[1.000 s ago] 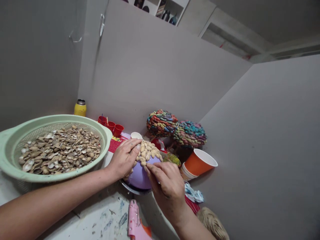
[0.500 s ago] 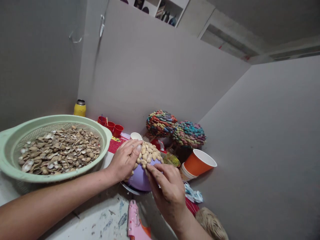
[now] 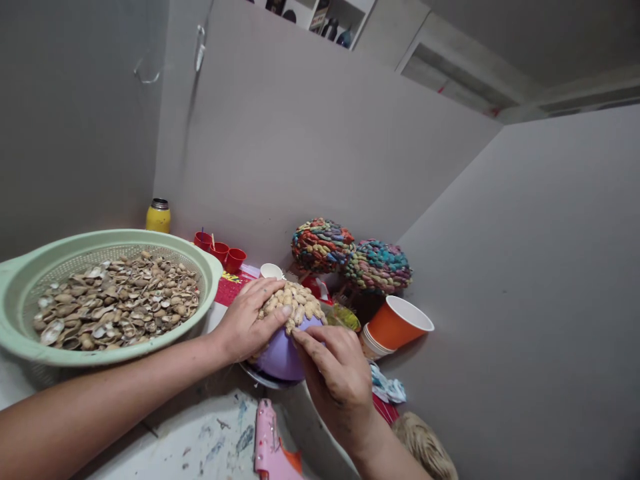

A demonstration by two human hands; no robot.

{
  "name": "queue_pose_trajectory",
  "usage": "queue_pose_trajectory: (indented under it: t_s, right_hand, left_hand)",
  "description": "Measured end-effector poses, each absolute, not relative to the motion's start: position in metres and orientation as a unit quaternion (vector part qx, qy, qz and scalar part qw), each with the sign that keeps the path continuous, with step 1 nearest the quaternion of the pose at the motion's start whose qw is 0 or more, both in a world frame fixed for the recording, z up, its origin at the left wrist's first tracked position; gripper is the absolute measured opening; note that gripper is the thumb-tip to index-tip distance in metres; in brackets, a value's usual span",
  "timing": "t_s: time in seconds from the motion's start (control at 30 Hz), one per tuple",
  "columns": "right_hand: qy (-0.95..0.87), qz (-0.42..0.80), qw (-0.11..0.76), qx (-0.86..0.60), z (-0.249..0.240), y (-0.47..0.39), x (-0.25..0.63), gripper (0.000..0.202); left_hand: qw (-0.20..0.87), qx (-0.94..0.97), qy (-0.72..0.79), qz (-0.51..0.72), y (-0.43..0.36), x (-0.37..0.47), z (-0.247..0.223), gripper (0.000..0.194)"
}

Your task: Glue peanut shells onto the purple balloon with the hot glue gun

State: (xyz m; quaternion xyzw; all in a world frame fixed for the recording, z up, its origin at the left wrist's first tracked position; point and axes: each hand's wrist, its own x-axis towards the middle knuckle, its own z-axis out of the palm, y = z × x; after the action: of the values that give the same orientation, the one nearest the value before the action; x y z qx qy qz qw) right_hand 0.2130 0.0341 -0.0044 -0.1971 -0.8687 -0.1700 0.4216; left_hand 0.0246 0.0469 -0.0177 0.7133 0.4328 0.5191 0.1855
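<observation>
A rounded purple form (image 3: 281, 353), its upper part covered in peanut shells (image 3: 299, 301), sits on a dark round base. My left hand (image 3: 254, 320) lies against its left side, fingers over the top and thumb stretched onto the shells. At the lower edge of the shells, my right hand (image 3: 336, 370) pinches with thumb and forefinger on a peanut shell (image 3: 291, 327) against the purple surface. Below the form a pink glue gun (image 3: 269, 440) lies on the paint-stained table (image 3: 210, 427).
A green colander (image 3: 213, 267) of shells stands left. Behind are a yellow bottle (image 3: 159, 217), red cups (image 3: 235, 259), a white cup (image 3: 271, 271) and two colourful shell-covered balls (image 3: 323, 245). To the right are an orange paper cup (image 3: 397, 323) and a stained cloth (image 3: 387, 385).
My left thumb has moved down and right across the shells, uncovering more of the top. My right hand stays at nearly the same spot.
</observation>
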Motion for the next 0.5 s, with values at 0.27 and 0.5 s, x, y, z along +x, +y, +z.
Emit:
queue_pose_trajectory:
  t_s: [0.27, 0.5]
  right_hand:
    - [-0.873, -0.166, 0.417, -0.188, -0.0039, 0.0367, 0.2139, 0.024]
    - [-0.874, -0.132, 0.418, -0.209, -0.0033, 0.0366, 0.2208, 0.024]
  left_hand:
    - [0.188, 0.732, 0.445, 0.481, 0.0456, 0.0231, -0.0131, 0.058]
    - [0.179, 0.738, 0.44, 0.48, 0.0461, 0.0217, -0.0165, 0.059]
